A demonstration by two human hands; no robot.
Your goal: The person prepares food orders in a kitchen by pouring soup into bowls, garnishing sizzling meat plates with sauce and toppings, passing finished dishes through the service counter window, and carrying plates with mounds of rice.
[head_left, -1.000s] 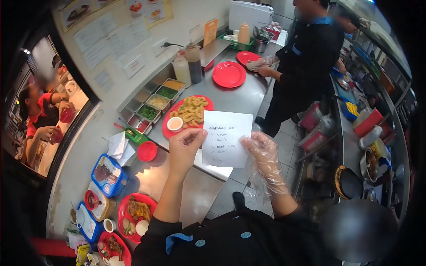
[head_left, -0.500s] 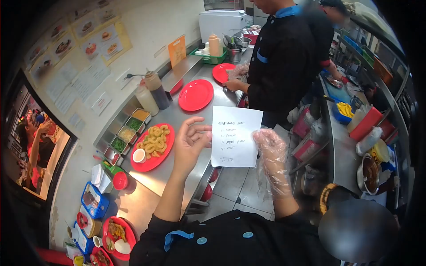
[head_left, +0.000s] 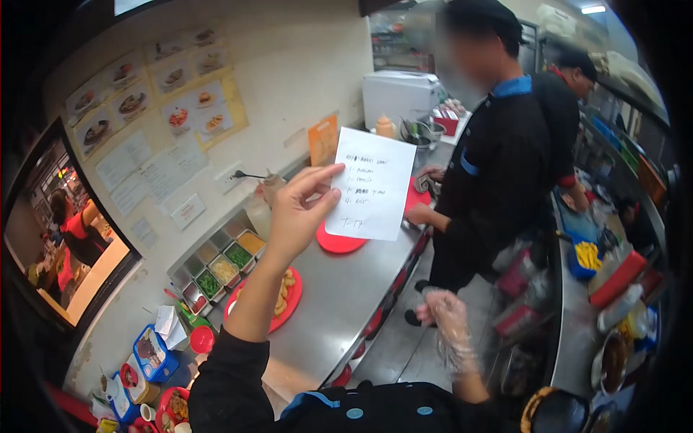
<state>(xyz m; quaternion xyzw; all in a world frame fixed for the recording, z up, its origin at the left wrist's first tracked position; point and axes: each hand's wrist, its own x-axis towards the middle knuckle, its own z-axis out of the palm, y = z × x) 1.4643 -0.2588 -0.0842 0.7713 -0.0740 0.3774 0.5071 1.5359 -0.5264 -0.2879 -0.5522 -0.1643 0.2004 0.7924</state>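
A white paper slip (head_left: 369,184) with handwritten lines is pinched between the thumb and fingers of my left hand (head_left: 307,202), raised over the steel counter (head_left: 328,303). My right hand (head_left: 449,325), in a clear plastic glove, is lower and apart from the slip, above the tiled floor. Its fingers are loosely bent, with nothing seen in them. Behind the slip, a red plate (head_left: 343,242) is partly hidden. My left forearm covers part of another red plate (head_left: 294,309) holding fried rings.
Steel tubs of toppings (head_left: 225,270) line the wall beside sauce bottles (head_left: 258,216). A co-worker in black (head_left: 480,155) stands at the counter's far end, with another person (head_left: 563,119) beyond. Blue containers (head_left: 155,353) and a red cup (head_left: 202,338) are at lower left.
My right hand has let go of the slip and dropped lower. My left hand alone now holds the slip, slightly higher and tilted. The view has turned left and up.
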